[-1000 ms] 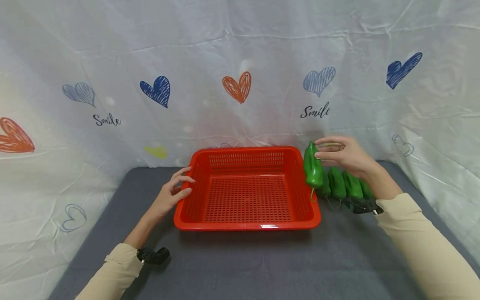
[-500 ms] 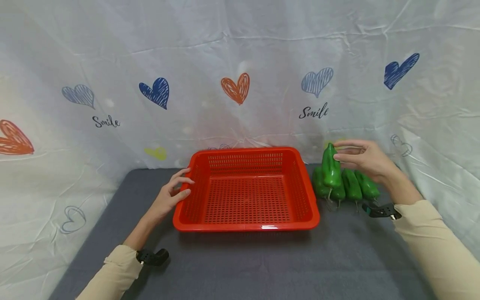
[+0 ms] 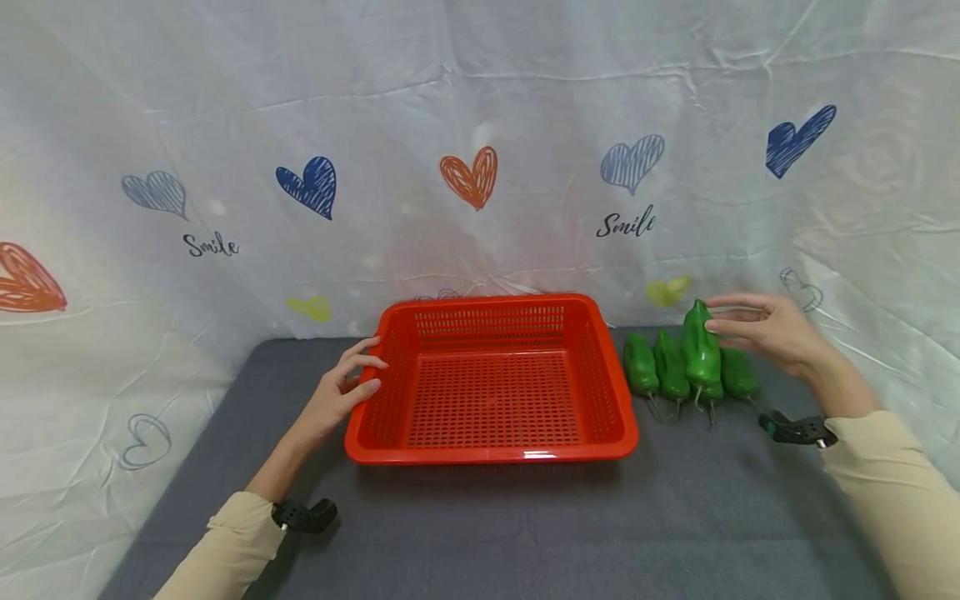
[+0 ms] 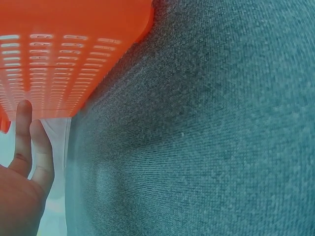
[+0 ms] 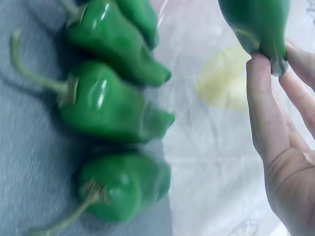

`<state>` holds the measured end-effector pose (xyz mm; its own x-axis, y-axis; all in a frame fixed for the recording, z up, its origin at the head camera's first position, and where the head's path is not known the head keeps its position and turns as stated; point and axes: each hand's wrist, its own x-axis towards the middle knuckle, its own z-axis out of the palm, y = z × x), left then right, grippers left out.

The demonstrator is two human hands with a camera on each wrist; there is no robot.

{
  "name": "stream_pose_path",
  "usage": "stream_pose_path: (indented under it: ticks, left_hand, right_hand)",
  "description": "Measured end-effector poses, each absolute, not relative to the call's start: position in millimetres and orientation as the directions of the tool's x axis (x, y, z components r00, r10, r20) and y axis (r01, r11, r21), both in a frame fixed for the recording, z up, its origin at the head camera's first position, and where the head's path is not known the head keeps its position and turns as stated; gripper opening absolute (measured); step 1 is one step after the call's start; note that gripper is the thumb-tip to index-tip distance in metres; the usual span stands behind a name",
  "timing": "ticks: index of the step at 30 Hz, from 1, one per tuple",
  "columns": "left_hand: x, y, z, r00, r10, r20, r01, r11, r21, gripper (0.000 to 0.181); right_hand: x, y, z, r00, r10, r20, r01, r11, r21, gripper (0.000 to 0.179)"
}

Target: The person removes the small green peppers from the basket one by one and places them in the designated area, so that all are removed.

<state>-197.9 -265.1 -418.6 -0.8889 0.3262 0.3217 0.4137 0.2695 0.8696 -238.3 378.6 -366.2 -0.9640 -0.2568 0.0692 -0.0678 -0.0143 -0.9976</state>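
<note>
My right hand (image 3: 776, 333) pinches a green pepper (image 3: 702, 354) by its narrow tip with thumb and fingertips. The pepper hangs stem down over a row of several lying green peppers (image 3: 640, 364), partly hiding one of them. In the right wrist view, the lying peppers (image 5: 106, 103) have stems toward the table side, and the held pepper (image 5: 261, 22) is cut off at the top. On the left, my left hand (image 3: 341, 396) rests on the rim of a red plastic basket (image 3: 487, 455). Two of its fingers (image 4: 23, 130) extend along the basket's outer wall.
The basket's perforated floor (image 3: 495, 400) is bare. A dark grey cloth (image 3: 480, 533) covers the table. Close behind stands a white curtain (image 3: 555, 108) printed with hearts and lettering. The pepper row lies just right of the basket.
My right hand has moved right and slightly down with the pepper, from beside the basket's right rim to over the right part of the row. The left hand has stayed in place.
</note>
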Motion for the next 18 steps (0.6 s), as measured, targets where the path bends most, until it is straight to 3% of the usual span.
stream_pose_path:
  ticks: [8,18]
  left_hand:
    - [-198,-266,-420,-0.889,0.328,0.319,0.41,0.264,0.873,0.024]
    - [-198,-264,-417,-0.891,0.325,0.316,0.406,0.26,0.876,0.024]
  right_hand:
    - [-233,399,-372,-0.98,-0.195,0.028,-0.069,0.207,-0.976,0.038]
    - [-233,436,-379,-0.971,-0.239,0.01,-0.045,0.144,-0.989,0.039]
